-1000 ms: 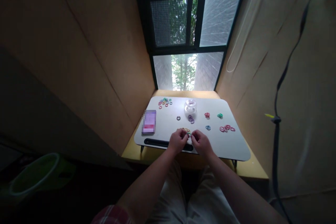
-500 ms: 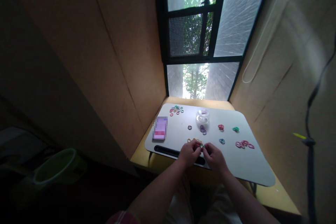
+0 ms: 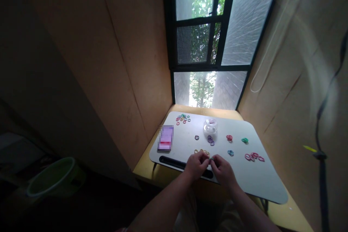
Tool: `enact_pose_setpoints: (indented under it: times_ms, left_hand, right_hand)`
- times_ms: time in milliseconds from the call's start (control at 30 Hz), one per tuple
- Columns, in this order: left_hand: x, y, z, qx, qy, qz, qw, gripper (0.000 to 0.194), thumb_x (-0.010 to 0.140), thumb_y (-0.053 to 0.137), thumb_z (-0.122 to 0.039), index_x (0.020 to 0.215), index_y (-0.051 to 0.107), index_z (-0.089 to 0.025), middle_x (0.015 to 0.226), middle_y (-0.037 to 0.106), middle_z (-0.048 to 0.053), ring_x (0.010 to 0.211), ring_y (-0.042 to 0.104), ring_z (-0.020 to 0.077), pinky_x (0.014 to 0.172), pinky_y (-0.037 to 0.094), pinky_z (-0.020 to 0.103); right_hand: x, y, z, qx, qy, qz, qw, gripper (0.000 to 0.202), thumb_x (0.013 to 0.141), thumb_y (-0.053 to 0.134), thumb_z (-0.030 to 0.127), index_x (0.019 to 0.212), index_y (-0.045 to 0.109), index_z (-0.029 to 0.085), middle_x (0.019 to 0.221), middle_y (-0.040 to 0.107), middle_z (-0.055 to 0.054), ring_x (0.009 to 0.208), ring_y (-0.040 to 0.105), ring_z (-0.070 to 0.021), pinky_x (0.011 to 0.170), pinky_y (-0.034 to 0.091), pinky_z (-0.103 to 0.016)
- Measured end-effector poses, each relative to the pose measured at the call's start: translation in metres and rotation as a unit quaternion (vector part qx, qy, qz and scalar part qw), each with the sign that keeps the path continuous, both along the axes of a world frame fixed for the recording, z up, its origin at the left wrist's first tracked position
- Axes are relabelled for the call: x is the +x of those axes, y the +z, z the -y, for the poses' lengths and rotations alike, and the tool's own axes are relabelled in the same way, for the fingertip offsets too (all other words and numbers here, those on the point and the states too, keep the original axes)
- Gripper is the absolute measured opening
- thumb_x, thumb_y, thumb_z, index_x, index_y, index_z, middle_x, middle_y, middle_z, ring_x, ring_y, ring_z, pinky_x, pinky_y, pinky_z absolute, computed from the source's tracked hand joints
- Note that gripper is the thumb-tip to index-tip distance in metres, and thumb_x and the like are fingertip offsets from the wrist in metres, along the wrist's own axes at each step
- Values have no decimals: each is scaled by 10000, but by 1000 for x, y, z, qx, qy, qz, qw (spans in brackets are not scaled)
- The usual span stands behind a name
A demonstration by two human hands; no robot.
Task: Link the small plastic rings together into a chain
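Observation:
My left hand (image 3: 196,166) and my right hand (image 3: 223,170) meet over the front edge of the white table (image 3: 252,177), fingertips pinched together. Between them is a small green hair tie (image 3: 211,158), mostly covered by the fingers. Just beyond my left hand lie several yellow hair ties (image 3: 206,153). Past the fingertips, purple hair ties (image 3: 210,140) lie in front of a clear round container (image 3: 210,127). A blue bunch (image 3: 230,153) rests beyond my right hand, with a red bunch (image 3: 229,138) and a green bunch (image 3: 245,140) farther back.
A mixed heap of coloured hair ties (image 3: 182,118) lies at the back left, near a phone (image 3: 165,138). Pink-red hair ties (image 3: 254,157) are spread at the right. A dark slot (image 3: 171,161) runs along the table's front. A green basket (image 3: 51,177) stands at lower left.
The view has tilted slightly upward, so the table appears lower. Both hands stay together at the front edge; less of the green hair tie shows between the fingers.

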State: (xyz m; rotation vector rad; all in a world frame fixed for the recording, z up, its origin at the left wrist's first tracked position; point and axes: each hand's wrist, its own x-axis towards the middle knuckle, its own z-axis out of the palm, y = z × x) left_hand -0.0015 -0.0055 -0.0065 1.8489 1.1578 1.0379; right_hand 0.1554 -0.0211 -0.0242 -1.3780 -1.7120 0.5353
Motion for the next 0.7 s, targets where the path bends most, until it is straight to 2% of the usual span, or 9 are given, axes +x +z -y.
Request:
enact_pose_setpoints:
  times_ms: [333,700]
  left_hand:
    - [4,1,-2,16,34,-30,999,89,826,524,-238,797,589,-186,736,614,6,696,539,143,658,392,249]
    - [5,-5,-6,8,27,-38,999,80,831,512,-235,795,568,-191,730,611,3,675,539,149,642,378,253]
  right_hand:
    - [-1,-4,-1,15,32,-19,999,157,854,466,282,740,534,198,675,567,-8,632,522,-167,597,392,-261]
    - [-4,-9,-5,17,14,-37,999,153,815,423,212,696,518,196,664,566,-6,644,535,-167,613,391,-261]
